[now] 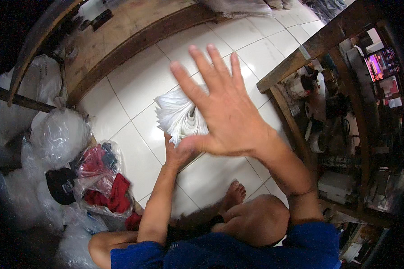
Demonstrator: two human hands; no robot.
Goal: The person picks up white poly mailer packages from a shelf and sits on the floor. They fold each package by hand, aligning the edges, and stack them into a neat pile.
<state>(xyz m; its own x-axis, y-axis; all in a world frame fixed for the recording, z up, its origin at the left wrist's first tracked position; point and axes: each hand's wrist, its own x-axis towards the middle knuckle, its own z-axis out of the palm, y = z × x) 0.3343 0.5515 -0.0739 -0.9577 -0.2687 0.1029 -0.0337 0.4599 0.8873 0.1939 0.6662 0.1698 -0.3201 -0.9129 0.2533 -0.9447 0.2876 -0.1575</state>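
While the left hand [177, 155] grasps the lower end of a bundle of thin white sheets [175, 112] near the middle of the frame, the right hand [231, 114] spreads wide over the bundle's right side, its fingers pointing toward the top of the frame. The left hand's fingers are mostly hidden, so their exact placement cannot be told. The right hand is not clenched on anything; its thumb overlaps the lower part of the bundle in view, and whether it touches the sheets cannot be told. The sheets fan out in folded layers toward the left.

Below the hands, a bare foot [235, 193] rests on the white tiled floor [141, 130], and a blue shirt [238, 249] fills the bottom edge. At the lower left, red cloth [116, 195] lies in clear plastic beside a black cap [61, 186], with clear plastic bags [60, 139] piled above. A wooden table [139, 29] spans the upper left. At the right stands a cluttered wooden shelf [296, 60], with a lit screen [376, 66] near the upper right rim.
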